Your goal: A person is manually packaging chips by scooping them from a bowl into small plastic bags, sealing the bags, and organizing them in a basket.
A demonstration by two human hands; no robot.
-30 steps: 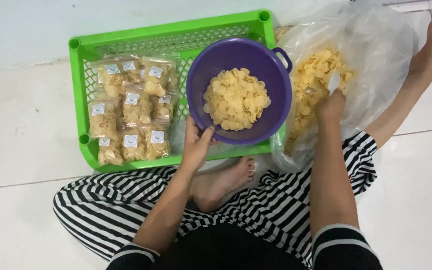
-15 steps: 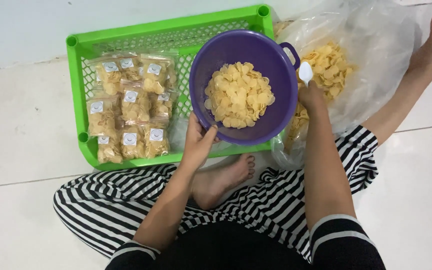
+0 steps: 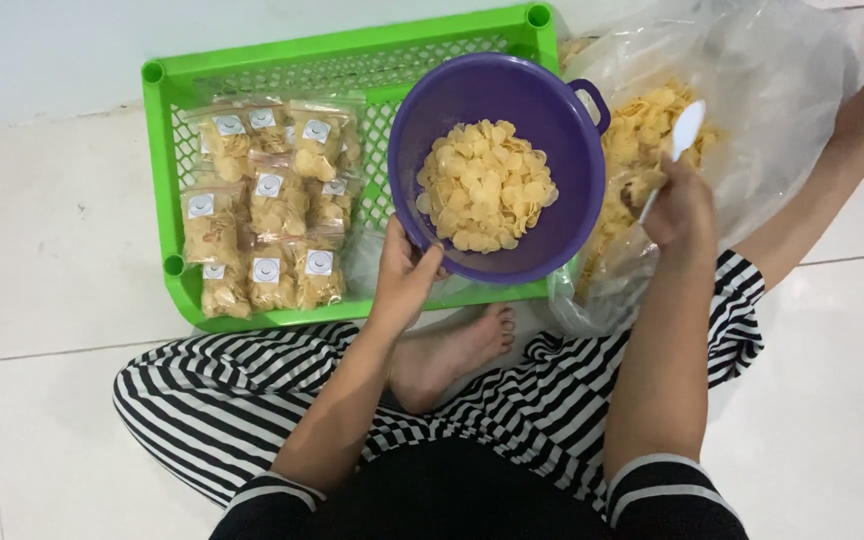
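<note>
My left hand (image 3: 404,275) grips the near rim of a purple bowl (image 3: 552,110) that is about half full of pale yellow chips (image 3: 485,185). The bowl rests over the right end of a green plastic crate (image 3: 282,60). My right hand (image 3: 679,205) holds a white plastic spoon (image 3: 684,133) inside a large clear plastic bag (image 3: 762,90), over the loose chips (image 3: 652,115) in it. The bag lies on the floor just right of the bowl.
Several small sealed packets of chips (image 3: 267,205) with round labels fill the crate's left half. A white wall (image 3: 102,40) runs behind the crate. I sit on white floor tiles (image 3: 52,260) in striped trousers (image 3: 242,390), one bare foot (image 3: 452,355) below the bowl.
My right hand moved from beside the bowl's rim back to the right into the bag, with the spoon now tilted. The left hand and the bowl stayed where they were.
</note>
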